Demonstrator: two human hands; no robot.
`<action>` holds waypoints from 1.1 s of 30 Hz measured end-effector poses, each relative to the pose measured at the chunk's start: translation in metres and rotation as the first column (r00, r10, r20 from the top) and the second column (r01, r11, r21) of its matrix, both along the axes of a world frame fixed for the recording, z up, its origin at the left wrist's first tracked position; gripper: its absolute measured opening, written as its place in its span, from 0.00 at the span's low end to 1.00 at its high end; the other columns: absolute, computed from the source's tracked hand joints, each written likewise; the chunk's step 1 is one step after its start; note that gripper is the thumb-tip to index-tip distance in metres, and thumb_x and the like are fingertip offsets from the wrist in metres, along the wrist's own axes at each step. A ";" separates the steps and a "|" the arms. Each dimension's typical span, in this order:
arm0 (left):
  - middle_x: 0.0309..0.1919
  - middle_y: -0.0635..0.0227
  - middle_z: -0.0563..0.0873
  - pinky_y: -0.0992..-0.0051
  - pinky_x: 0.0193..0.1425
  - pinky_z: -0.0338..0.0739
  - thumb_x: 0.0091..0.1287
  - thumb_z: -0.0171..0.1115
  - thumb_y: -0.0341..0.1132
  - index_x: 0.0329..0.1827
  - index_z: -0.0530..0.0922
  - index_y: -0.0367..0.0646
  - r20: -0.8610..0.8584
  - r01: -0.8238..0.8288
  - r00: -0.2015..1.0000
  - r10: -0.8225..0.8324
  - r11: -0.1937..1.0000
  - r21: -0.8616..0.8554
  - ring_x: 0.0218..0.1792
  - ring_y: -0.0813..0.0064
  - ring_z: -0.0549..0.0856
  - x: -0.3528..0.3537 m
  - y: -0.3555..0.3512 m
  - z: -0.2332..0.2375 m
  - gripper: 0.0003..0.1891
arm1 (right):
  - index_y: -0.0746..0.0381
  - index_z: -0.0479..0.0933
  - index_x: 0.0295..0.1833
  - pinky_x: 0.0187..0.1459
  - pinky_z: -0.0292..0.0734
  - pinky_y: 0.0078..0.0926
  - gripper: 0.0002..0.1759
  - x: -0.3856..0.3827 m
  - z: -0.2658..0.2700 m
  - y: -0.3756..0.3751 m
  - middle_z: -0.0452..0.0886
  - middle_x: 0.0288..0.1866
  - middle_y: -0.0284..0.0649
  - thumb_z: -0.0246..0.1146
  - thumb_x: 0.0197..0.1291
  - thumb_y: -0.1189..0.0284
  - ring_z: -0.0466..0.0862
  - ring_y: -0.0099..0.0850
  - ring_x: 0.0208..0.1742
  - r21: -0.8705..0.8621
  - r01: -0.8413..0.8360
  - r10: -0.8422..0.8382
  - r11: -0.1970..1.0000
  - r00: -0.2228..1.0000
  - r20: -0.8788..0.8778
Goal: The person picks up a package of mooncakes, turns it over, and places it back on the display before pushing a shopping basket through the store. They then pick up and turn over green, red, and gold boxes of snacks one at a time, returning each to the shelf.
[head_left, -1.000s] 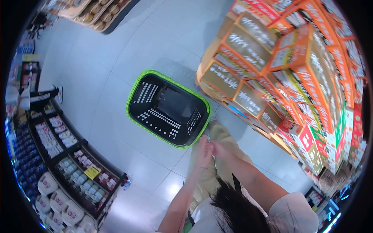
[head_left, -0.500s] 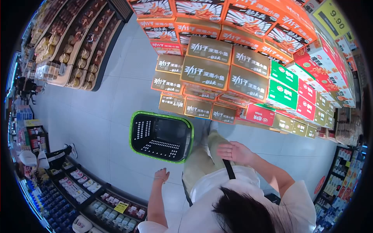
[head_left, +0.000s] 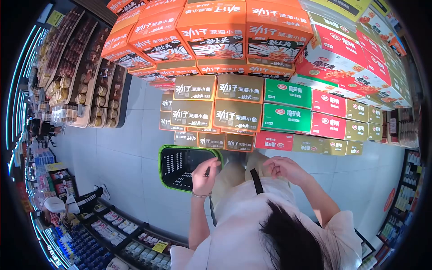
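- Roughly at seven o'clock from the middle of the view, the black basket [head_left: 160, 168] with a green rim stands on the tiled floor [head_left: 119, 155], just left of the person's legs.
- The left hand [head_left: 204, 177] is near six o'clock, in front of the basket's right-hand part as seen here; whether it touches the rim cannot be told.
- Its fingers are loosely bent, with a gap to the thumb and no object in their grasp.
- A thin bracelet [head_left: 201, 195] circles that wrist.
- The right hand [head_left: 284, 170] is at four o'clock, before the pale trousers [head_left: 229, 182], its fingers released and gently curled around nothing visible.
- A black strap [head_left: 256, 181] crosses the person's white shirt [head_left: 252, 211] between the two hands, toward half past four.
- Dark hair [head_left: 294, 238] fills part of five o'clock.
- Brown-faced boxes [head_left: 215, 103] are stacked at twelve o'clock, just beyond the basket, with orange boxes [head_left: 211, 33] piled above them.
- Green boxes [head_left: 287, 105] sit at two o'clock, with red boxes [head_left: 328, 114] beside them toward three.
- Shelves of packaged food [head_left: 85, 90] rise at ten o'clock.
- Another person [head_left: 72, 204], in dark striped trousers, is at eight o'clock, well apart from the basket.
- Low shelving with a yellow tag [head_left: 160, 246] runs along seven o'clock.
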State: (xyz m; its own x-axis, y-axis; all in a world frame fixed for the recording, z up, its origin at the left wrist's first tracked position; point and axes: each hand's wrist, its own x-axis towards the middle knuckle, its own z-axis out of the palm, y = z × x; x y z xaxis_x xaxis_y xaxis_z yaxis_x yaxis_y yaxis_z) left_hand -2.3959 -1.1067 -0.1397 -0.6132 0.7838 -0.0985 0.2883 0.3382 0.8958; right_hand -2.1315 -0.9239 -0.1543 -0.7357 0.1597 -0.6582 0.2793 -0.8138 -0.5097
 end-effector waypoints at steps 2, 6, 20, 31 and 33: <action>0.36 0.61 0.91 0.72 0.49 0.81 0.69 0.62 0.25 0.48 0.85 0.34 -0.093 0.053 0.995 -0.041 0.991 0.125 0.39 0.69 0.89 -0.007 0.023 0.036 0.08 | 0.65 0.79 0.55 0.37 0.77 0.21 0.18 -0.007 0.027 0.010 0.81 0.38 0.36 0.48 0.76 0.65 0.78 0.22 0.32 0.067 -0.043 0.045 0.997 0.999 -0.029; 0.32 0.62 0.90 0.74 0.46 0.80 0.68 0.61 0.22 0.47 0.84 0.34 -0.340 0.287 0.920 -0.194 0.926 0.247 0.35 0.70 0.88 -0.021 0.075 0.085 0.08 | 0.64 0.81 0.52 0.32 0.74 0.18 0.12 -0.007 0.074 0.015 0.81 0.34 0.33 0.53 0.73 0.72 0.77 0.18 0.30 0.391 0.040 -0.011 0.920 0.997 -0.076; 0.39 0.60 0.83 0.70 0.39 0.79 0.59 0.67 0.20 0.37 0.81 0.34 -0.643 0.692 0.639 -0.421 0.680 0.243 0.38 0.62 0.84 -0.013 0.166 0.071 0.06 | 0.61 0.74 0.62 0.62 0.71 0.42 0.39 -0.054 0.106 0.075 0.73 0.58 0.44 0.79 0.42 0.64 0.72 0.45 0.62 0.882 -0.258 -0.192 -0.395 0.962 0.196; 0.30 0.62 0.80 0.74 0.31 0.74 0.61 0.64 0.20 0.32 0.78 0.35 -0.267 0.595 0.803 -0.534 0.744 0.303 0.27 0.69 0.80 -0.016 0.173 0.055 0.03 | 0.64 0.74 0.55 0.63 0.68 0.39 0.37 -0.061 0.103 0.076 0.74 0.53 0.42 0.79 0.37 0.63 0.73 0.41 0.61 0.820 -0.291 -0.190 -0.493 0.956 0.225; 0.30 0.62 0.80 0.74 0.31 0.74 0.61 0.64 0.20 0.33 0.78 0.35 -0.248 0.588 0.809 -0.534 0.754 0.293 0.27 0.69 0.80 -0.015 0.173 0.055 0.03 | 0.63 0.74 0.55 0.67 0.66 0.41 0.37 -0.059 0.107 0.073 0.73 0.53 0.41 0.79 0.37 0.64 0.73 0.42 0.62 0.807 -0.353 -0.177 -0.473 0.936 0.305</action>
State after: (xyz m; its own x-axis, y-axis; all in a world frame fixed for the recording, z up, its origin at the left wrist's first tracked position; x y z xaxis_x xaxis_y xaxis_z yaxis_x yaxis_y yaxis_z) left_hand -2.4106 -0.9339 -0.0844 -0.0382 0.9559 0.2911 0.4592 -0.2419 0.8548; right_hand -2.1907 -0.8505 -0.0475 -0.7455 0.6229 0.2372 0.5479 0.7754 -0.3141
